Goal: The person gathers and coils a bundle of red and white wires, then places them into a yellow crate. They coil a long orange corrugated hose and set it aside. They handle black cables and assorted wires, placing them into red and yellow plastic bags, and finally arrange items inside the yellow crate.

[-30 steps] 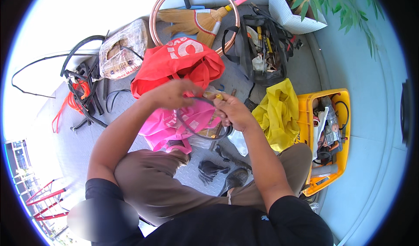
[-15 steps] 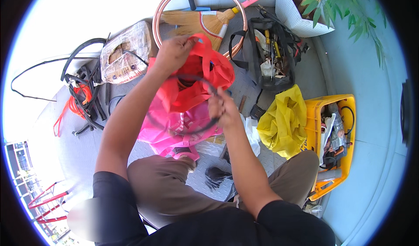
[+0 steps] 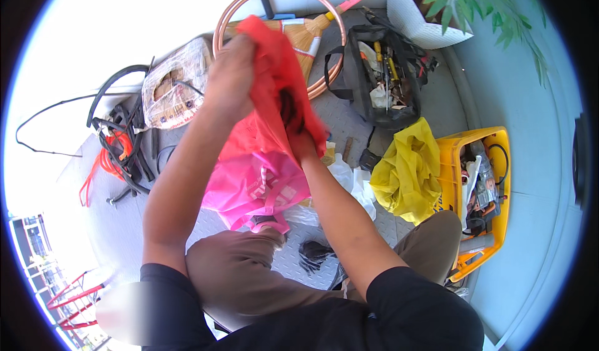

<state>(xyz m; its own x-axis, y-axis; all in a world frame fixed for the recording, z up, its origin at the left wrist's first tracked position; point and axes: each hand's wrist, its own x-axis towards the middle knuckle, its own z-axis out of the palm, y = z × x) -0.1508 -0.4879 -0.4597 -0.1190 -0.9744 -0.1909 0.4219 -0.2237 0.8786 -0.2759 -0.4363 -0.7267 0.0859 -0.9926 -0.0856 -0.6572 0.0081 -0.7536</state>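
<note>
My left hand [image 3: 232,80] grips the upper rim of a red fabric bag [image 3: 265,126] and holds it raised. My right hand [image 3: 303,145] reaches into the bag's mouth; its fingers are hidden by the fabric. Just above that hand, dark loops of a black cable [image 3: 289,106] show inside the bag. Below it lies a pink bag [image 3: 249,186] with pale print, in front of my knees. A bundle of thin black strands [image 3: 314,252] rests on the floor between my legs.
A copper tubing coil [image 3: 219,24] and a straw broom [image 3: 306,34] lie behind. To the right are a black tool bag [image 3: 354,58], a yellow cloth bag [image 3: 407,173] and a yellow crate [image 3: 504,207] of tools. On the left sit a wrapped box [image 3: 175,92] and black hoses [image 3: 125,111].
My right hand has gone from outside the red bag, holding a black cable loop, to inside it. My left hand has pulled the bag's rim up and a little left.
</note>
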